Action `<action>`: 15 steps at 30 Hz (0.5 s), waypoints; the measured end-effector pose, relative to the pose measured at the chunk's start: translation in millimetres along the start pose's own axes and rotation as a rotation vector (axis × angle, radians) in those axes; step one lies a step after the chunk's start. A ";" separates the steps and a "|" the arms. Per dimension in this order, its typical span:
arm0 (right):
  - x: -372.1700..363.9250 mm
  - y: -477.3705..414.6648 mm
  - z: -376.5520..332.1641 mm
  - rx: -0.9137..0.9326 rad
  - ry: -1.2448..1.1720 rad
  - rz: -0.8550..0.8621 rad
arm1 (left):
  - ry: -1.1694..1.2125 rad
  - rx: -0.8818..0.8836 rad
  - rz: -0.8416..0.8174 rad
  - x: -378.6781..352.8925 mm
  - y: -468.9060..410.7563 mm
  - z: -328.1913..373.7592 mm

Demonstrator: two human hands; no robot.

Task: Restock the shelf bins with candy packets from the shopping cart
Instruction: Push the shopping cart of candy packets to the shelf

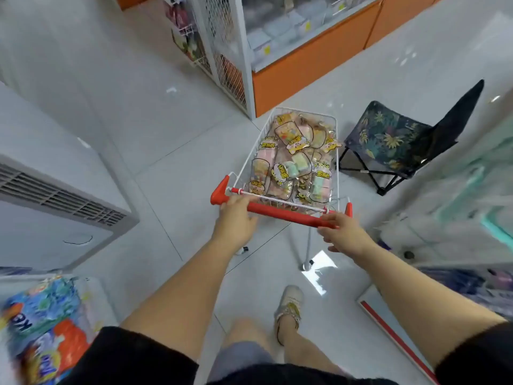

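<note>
- Right, the person stands behind the shopping cart (337, 151), both bare arms stretched out to its red handle bar (286, 213).
- The left hand (237, 218) grips the bar at its left end, fingers curled over the top and thumb tucked beneath.
- The right hand (342, 232) is at the bar's right end. Its fingers lie fairly straight against the red tube and the thumb hangs apart below, so it is touching rather than clasping.
- Candy packets (294, 159) fill the wire basket from the near edge to the far edge, heaped up to the rim, pastel sweets showing through clear wrappers.
- A folding chair (394, 140) with a leaf print sits on the floor (172, 140) just beside the cart's right edge.
- Beyond the cart's far left corner stands an orange counter (305, 70), with a white wire rack (222, 51) against its end.
- A white freezer (55, 190) is well off to the left.
</note>
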State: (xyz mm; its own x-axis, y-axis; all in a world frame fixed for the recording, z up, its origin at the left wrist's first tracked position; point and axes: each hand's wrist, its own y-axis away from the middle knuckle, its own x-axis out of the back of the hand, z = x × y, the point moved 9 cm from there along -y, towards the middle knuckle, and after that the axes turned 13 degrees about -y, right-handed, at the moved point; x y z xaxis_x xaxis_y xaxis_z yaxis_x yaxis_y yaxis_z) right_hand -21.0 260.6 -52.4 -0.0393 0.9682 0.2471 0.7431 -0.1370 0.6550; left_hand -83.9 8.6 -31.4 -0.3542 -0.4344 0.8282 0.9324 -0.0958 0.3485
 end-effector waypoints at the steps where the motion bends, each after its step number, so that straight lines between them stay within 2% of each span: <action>1: -2.6 -12.4 2.3 -0.007 0.078 -0.003 | -0.101 -0.020 -0.026 -7.0 -10.4 -1.8; 3: -6.1 -30.0 3.5 -0.031 0.190 0.002 | -0.223 -0.014 -0.069 -18.8 -26.9 -8.8; 7: -9.0 -59.4 10.5 -0.155 0.289 -0.005 | -0.321 -0.008 -0.126 -33.7 -59.3 -21.1; 11: -2.6 -80.2 2.8 -0.218 0.388 -0.022 | -0.220 -0.045 -0.235 -39.9 -83.2 -27.1; 15: 1.4 -106.0 -24.2 -0.231 0.481 -0.083 | -0.241 -0.014 -0.364 -38.4 -116.6 -28.1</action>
State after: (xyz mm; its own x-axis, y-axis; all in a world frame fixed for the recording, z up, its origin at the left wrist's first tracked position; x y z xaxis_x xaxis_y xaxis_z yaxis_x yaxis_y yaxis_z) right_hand -116.0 271.3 -104.2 -0.4335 0.7801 0.4512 0.5603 -0.1589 0.8129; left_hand -177.0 11.3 -116.2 -0.6652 -0.1486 0.7317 0.7438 -0.2169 0.6322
